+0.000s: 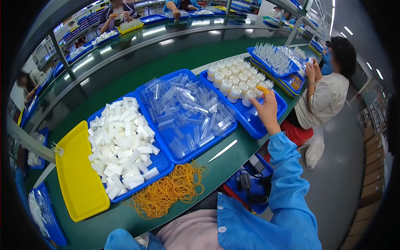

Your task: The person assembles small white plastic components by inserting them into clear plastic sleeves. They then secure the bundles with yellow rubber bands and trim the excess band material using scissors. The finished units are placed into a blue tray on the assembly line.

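My right hand (267, 109) reaches over the blue tray (255, 130) at the right, with an orange-yellow cover on one finger. Its thumb and that finger close around a small white bundle with clear plastic (248, 98), at the near end of several rows of similar standing bundles (233, 77). Orange rubber bands show around some of them. My left hand is out of sight; only a blue sleeve (121, 239) shows at the lower edge.
White foam blocks (121, 141) and clear plastic sleeves (187, 104) fill two blue trays. Rubber bands (171, 189) are heaped by the table edge, near a thin white strip (222, 151). A yellow tray (79, 179) lies left. A co-worker (329, 91) sits at the right.
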